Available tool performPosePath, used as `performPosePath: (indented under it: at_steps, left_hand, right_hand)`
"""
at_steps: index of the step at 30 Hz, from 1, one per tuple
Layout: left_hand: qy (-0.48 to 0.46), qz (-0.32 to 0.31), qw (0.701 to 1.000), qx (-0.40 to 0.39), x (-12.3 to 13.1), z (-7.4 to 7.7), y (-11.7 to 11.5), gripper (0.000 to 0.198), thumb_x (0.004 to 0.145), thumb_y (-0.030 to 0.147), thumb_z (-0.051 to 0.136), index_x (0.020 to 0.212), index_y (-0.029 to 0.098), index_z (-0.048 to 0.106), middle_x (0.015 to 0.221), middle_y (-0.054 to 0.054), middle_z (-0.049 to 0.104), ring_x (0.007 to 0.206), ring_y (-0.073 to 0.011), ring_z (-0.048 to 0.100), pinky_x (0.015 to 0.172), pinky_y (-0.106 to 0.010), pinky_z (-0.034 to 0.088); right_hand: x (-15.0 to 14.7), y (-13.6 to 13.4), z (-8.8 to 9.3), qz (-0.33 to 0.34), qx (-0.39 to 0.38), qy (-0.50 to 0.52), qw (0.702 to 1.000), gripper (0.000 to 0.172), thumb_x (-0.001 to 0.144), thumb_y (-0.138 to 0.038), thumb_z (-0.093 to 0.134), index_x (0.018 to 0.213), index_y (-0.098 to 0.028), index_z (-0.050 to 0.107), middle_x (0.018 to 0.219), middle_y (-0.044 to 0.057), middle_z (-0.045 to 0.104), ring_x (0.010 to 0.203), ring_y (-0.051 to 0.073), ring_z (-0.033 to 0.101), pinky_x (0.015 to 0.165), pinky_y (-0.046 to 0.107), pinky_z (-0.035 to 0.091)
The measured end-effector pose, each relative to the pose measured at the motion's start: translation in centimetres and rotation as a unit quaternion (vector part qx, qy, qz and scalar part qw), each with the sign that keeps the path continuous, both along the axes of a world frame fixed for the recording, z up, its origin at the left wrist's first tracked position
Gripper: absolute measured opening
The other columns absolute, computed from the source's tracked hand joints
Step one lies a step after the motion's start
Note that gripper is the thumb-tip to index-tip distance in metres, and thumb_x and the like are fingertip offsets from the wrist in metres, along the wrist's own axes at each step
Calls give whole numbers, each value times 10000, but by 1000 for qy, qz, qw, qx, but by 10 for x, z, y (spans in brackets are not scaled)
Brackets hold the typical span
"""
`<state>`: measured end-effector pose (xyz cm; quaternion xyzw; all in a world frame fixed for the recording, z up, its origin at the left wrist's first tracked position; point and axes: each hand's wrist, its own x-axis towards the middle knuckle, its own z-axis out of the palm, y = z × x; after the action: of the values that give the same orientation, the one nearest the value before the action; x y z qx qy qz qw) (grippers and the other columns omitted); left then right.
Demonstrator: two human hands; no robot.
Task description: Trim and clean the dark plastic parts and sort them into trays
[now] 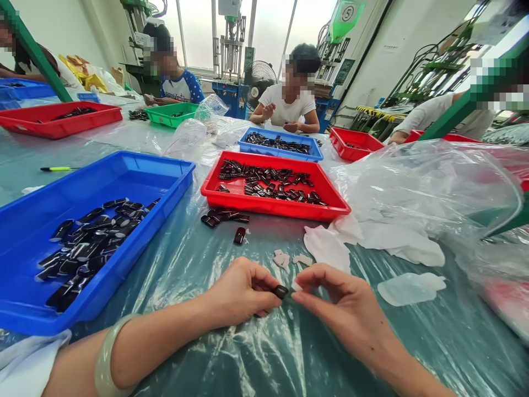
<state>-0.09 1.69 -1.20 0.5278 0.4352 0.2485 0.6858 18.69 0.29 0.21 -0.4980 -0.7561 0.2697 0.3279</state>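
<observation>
My left hand (248,295) is closed around a small glossy black plastic piece (281,291), whose end sticks out past the thumb and index finger. Just to the right, my right hand (330,295) pinches a small white piece (296,286) between thumb and fingertips, close to the black piece. Whether the two pieces touch is hard to tell. Beyond my hands lie small whitish scraps (281,259) and a crumpled white cloth (328,248). A single black piece (239,236) rests on the plastic-covered table (198,353), near a small cluster of others (221,216).
On the left stands a big blue tray (165,190) with many black pieces; a red tray (264,205) of them is ahead. A clear bottle (411,288) lies at right, below crumpled plastic sheeting (433,187). Several co-workers sit across the table near more trays.
</observation>
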Motion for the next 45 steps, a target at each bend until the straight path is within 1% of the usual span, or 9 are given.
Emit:
performPosePath:
  at_steps: [3, 7, 11, 18, 25, 29, 31, 39, 45]
  left_hand:
    - [-12, -12, 1000, -2, 0, -1, -1, 176, 635, 206, 625, 764, 97, 673, 572, 8, 565, 479, -69, 477, 500, -197, 409]
    - [-23, -31, 999, 9, 0, -1, -1, 154, 649, 194, 610, 749, 94, 670, 542, 21, 529, 477, -66, 460, 494, -189, 391]
    - [-25, -35, 999, 12, 1, -2, -1, 135, 653, 190, 600, 715, 88, 663, 526, 24, 504, 483, -70, 462, 497, -188, 390]
    - [-24, -28, 999, 7, 1, -4, 0, 129, 638, 171, 594, 710, 89, 661, 512, 17, 518, 476, -81, 475, 492, -197, 391]
    - [-26, -31, 999, 18, 0, -8, 1, 154, 641, 172, 587, 738, 93, 677, 527, 12, 522, 487, -86, 474, 500, -202, 390]
    - [-21, -34, 999, 24, 0, -7, -1, 180, 646, 173, 580, 764, 91, 689, 516, 14, 509, 486, -88, 463, 492, -203, 370]
    - [-19, -35, 999, 29, 0, -5, -1, 187, 648, 170, 574, 770, 90, 692, 511, 13, 507, 487, -88, 454, 493, -204, 365]
    - [-17, -35, 999, 38, 0, -5, -1, 200, 653, 176, 571, 783, 90, 697, 526, 9, 514, 505, -88, 446, 499, -203, 359]
    - [-23, -36, 999, 30, -1, -6, -2, 207, 654, 177, 562, 787, 103, 702, 522, 17, 512, 502, -84, 445, 496, -195, 354]
  right_hand:
    - [-6, -1, 0, 9, -67, 102, 992, 82, 685, -228, 692, 683, -188, 621, 651, -11, 616, 610, 118, 577, 547, 203, 467]
    - [-12, 0, -6, 18, -64, 145, 987, 46, 687, -229, 694, 673, -202, 660, 682, 3, 633, 651, 126, 590, 592, 227, 480]
    - [-15, -2, -7, 24, -59, 160, 985, 19, 695, -213, 688, 698, -218, 706, 724, 26, 654, 646, 132, 607, 559, 228, 484]
    - [-15, -6, -3, 39, -30, 137, 989, 137, 728, -172, 652, 786, -263, 736, 743, 21, 663, 643, 122, 623, 551, 198, 492]
    - [-17, -10, -4, 56, 64, 88, 993, 228, 762, -98, 595, 844, -268, 723, 750, 13, 646, 642, 104, 615, 545, 172, 492]
    - [-16, -10, -5, 83, 127, 51, 987, 266, 763, -65, 576, 903, -252, 705, 778, 28, 636, 656, 105, 610, 545, 179, 495]
    - [-15, -9, -4, 91, 145, 36, 985, 266, 770, -65, 566, 913, -246, 699, 781, 33, 630, 655, 106, 608, 540, 182, 497]
    - [-14, -10, -3, 109, 168, 3, 980, 245, 802, -75, 526, 897, -226, 693, 786, 47, 621, 659, 102, 606, 538, 176, 494]
    - [-18, -12, -5, 88, 126, 17, 988, 207, 815, -124, 525, 853, -233, 697, 762, 35, 607, 647, 107, 597, 538, 187, 488]
